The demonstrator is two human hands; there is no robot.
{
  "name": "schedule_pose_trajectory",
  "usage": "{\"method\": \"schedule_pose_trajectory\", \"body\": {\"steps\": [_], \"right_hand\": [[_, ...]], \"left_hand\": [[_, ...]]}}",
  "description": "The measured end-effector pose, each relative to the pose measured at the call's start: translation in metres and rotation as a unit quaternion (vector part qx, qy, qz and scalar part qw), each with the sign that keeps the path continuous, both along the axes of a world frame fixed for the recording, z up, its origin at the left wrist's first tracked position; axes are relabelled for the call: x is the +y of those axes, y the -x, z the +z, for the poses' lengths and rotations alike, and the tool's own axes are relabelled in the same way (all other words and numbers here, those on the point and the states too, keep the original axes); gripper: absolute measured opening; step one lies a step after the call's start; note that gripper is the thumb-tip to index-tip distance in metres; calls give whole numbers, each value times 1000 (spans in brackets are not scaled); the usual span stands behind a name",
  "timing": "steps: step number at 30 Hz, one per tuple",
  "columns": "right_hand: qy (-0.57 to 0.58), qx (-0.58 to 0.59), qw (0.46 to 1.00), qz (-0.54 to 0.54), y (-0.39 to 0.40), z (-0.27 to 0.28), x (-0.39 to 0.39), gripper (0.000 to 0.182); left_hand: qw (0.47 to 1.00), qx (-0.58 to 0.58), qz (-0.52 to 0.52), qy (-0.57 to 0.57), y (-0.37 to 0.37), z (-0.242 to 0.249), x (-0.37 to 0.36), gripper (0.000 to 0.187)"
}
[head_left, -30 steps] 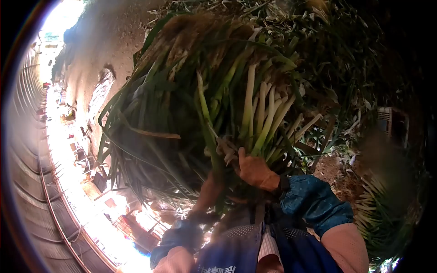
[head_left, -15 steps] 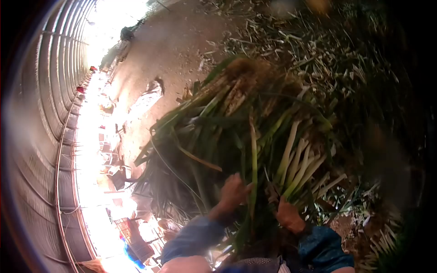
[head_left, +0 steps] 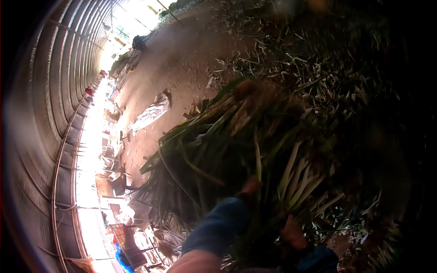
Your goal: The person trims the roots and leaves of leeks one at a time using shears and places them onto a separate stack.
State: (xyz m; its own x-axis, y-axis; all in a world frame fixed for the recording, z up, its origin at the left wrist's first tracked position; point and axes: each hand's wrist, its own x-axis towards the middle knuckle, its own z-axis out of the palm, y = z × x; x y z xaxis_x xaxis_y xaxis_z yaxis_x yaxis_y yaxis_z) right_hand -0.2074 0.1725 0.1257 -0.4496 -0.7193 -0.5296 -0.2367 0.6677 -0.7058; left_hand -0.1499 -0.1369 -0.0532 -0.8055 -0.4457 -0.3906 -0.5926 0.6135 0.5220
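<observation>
A large heap of long green leafy stalks (head_left: 209, 154) fills the middle of the view, with brown roots at its top. Pale stalk ends (head_left: 298, 179) fan out on its right side. My left hand (head_left: 251, 185), in a blue sleeve, reaches into the heap beside an upright pale stalk; its fingers are dark and mostly hidden among the leaves. Lower right, my right hand (head_left: 293, 233) is at the near edge of the heap, just below the pale stalk ends. Shadow hides its fingertips and anything between them.
Loose leaves and trimmings (head_left: 318, 77) litter the ground at the upper right. A whitish sack (head_left: 152, 111) lies on the brown dirt floor (head_left: 182, 54). A ribbed curved wall (head_left: 41, 136) runs down the left, with crates (head_left: 127, 243) at the lower left.
My left hand has moved up and right, deeper into the stalks. My right hand is slightly lower. The view has shifted and become darker.
</observation>
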Motion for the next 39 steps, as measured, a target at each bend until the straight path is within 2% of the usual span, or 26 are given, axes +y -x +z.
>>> {"method": "schedule_pose_trajectory", "body": {"steps": [1, 4, 7, 9, 11, 13, 14, 16, 19, 22, 24, 26, 28, 31, 34, 35, 37, 39], "right_hand": [[-42, -44, 997, -39, 2, 5, -8, 59], [-17, -9, 999, -50, 7, 12, -15, 59], [-32, 25, 999, 10, 1, 19, -12, 54], [-15, 100, 995, 26, -15, 25, -14, 54], [1, 331, 943, 32, -44, -1, -4, 57], [91, 316, 943, 53, -43, -43, -5, 62], [170, 107, 979, 43, -15, -50, -20, 65], [123, 76, 989, 5, 0, -21, -38, 60], [21, 57, 997, 56, -3, 3, -39, 55], [-29, 40, 996, 70, 1, 15, -49, 41], [108, 223, 968, 31, -2, -23, -63, 40], [190, 335, 923, 17, 4, -55, -81, 44], [218, 382, 898, 26, 27, -62, -105, 58], [78, 174, 982, 5, 44, -18, -116, 52], [99, 161, 979, 71, 36, 0, -97, 44], [141, 186, 968, 93, 37, -11, -86, 42], [136, 155, 977, 60, 50, -29, -68, 41], [29, 32, 998, -56, 68, -34, -60, 44]], "left_hand": [[1000, 7, 21, -18, 5, 6, 4, 31], [992, 36, 63, -99, 2, 33, 32, 32], [977, 84, 94, -173, -23, 60, 69, 34], [963, 110, 118, -216, -44, 76, 91, 35], [948, 111, 141, -262, -62, 95, 108, 36], [929, 98, 163, -318, -68, 114, 115, 37], [919, 96, 174, -341, -68, 122, 117, 37], [902, 103, 197, -370, -66, 131, 119, 39], [883, 118, 222, -395, -63, 141, 122, 41], [894, 84, 187, -399, -57, 144, 114, 43], [908, 33, 135, -396, -53, 145, 106, 45], [944, 85, 108, -300, -70, 120, 105, 43], [962, 96, 101, -235, -82, 115, 104, 41], [964, 76, 131, -220, -82, 129, 106, 34], [959, 80, 139, -234, -73, 136, 113, 35], [957, 82, 134, -242, -69, 133, 117, 35], [957, 94, 120, -247, -64, 123, 123, 35], [959, 103, 97, -245, -59, 103, 136, 35]]}}
